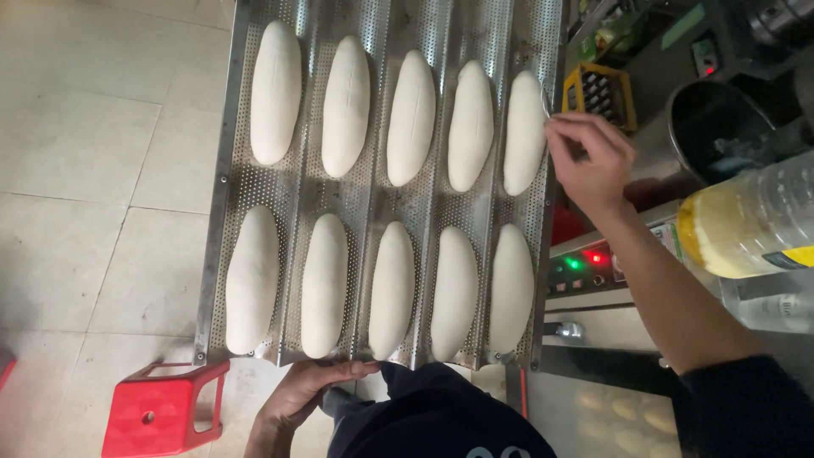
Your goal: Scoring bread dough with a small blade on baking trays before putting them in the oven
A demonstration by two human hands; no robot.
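Observation:
A perforated metal baking tray (222, 182) with five channels holds two rows of pale, long dough loaves. My left hand (307, 388) grips the tray's near edge from below, next to my dark apron. My right hand (591, 157) is at the tray's right side, fingers pinched on a thin metal blade (546, 100) beside the far-right loaf (524, 131) of the far row. Some far-row loaves, such as the second from the left (346, 106), show a fine lengthwise cut. The near-row loaves (392, 288) look smooth.
A red plastic stool (161, 409) stands on the tiled floor at lower left. On the right are a machine panel with red and green lights (583, 263), a yellow crate (600, 92), a dark metal pot (719, 127), a clear bottle of yellow liquid (755, 222) and an oven window (623, 420).

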